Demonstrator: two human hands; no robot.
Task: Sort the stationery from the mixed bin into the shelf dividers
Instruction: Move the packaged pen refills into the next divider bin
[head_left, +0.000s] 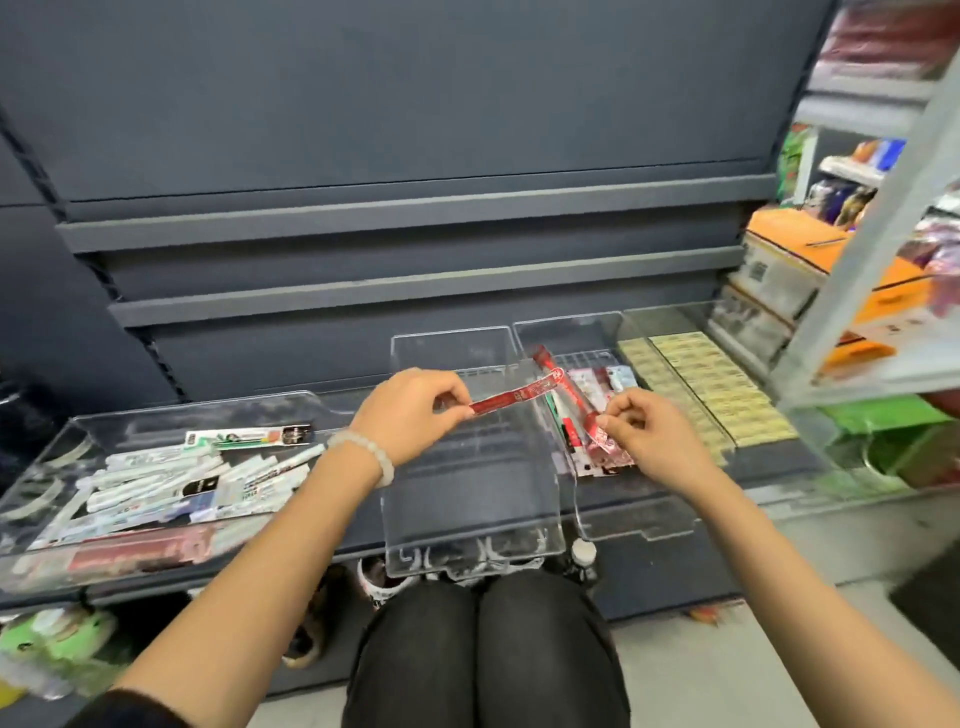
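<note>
Head view: two bare hands work over three clear plastic dividers on a dark shelf. The left hand (410, 410), a pale bead bracelet (363, 453) on its wrist, pinches the end of one red packet (511, 397) held above the middle divider (470, 540), which holds nothing else. The right hand (652, 439) pinches a second red packet (600, 441) over the right divider (631, 525), where a mixed heap of red and pale packs (587, 387) lies. The left divider (156, 415) holds many white pens and packs, too many to count. Printing on the packets is blurred. Yellow boxes (711, 389) fill rows further right, orange cartons (810, 254) behind.
</note>
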